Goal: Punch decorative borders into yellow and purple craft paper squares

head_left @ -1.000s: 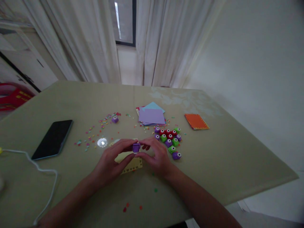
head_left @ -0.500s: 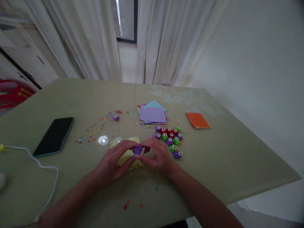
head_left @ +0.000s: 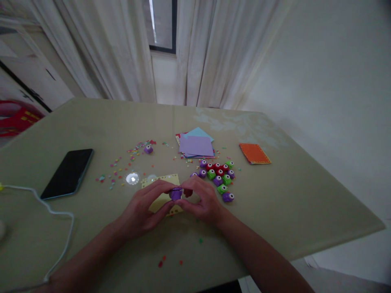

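Note:
A small purple toy [head_left: 175, 194] is pinched between both hands above a yellow card [head_left: 165, 200] with a patterned border. My left hand [head_left: 145, 205] grips its left side with thumb and fingers, and my right hand [head_left: 200, 199] grips its right side the same way. Just beyond my right hand sits a cluster of small one-eyed toys [head_left: 218, 181] in purple, green and red. Another purple one-eyed toy [head_left: 148, 149] stands apart among scattered confetti [head_left: 134, 152]. My hands partly cover the card and the held toy.
Lilac and blue cards [head_left: 197, 146] lie piled mid-table, with an orange card [head_left: 255, 153] to their right. A dark tablet [head_left: 69, 173] and a white cable [head_left: 58, 211] are at the left. Loose confetti dots [head_left: 181, 262] lie near the front edge.
The purple toy has turned slightly between my fingers, its top edge now tilted differently. Both hands stay over the yellow card; the whole view has shifted a little.

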{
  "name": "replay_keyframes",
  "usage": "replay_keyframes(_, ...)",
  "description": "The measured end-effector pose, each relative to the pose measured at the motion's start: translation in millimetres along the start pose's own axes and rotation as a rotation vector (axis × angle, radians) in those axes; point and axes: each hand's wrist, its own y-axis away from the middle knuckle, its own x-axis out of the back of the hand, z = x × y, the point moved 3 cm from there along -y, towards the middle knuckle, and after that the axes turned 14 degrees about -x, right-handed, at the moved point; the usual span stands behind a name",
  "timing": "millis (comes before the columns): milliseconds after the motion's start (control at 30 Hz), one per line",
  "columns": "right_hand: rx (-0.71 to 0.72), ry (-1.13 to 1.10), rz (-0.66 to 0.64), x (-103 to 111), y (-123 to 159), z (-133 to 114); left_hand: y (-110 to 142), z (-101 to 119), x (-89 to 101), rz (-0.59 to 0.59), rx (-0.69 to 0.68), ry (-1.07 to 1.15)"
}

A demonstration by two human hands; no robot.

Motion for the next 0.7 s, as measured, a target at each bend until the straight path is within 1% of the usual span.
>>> replay_keyframes(167,-0.014,0.033,0.001,-0.3,-1.1,-0.3,-0.7,0.0,-0.4,-0.017,0.01,-0.001)
replay_keyframes(367,-0.057,0.087,-0.021,-2.7,1.4,3.5,-0.4,-2.4,-2.2,-0.049,0.094,0.04)
replay_keyframes(500,-0.07,0.106,-0.023,-4.4,2.5,5.4,2.1,-4.4,-2.8,-0.042,0.153,0.105)
replay_keyframes(700,-0.07,0.088,-0.033,-6.1,2.9,4.1,2.2,-4.9,-1.6,-0.03,0.152,0.112)
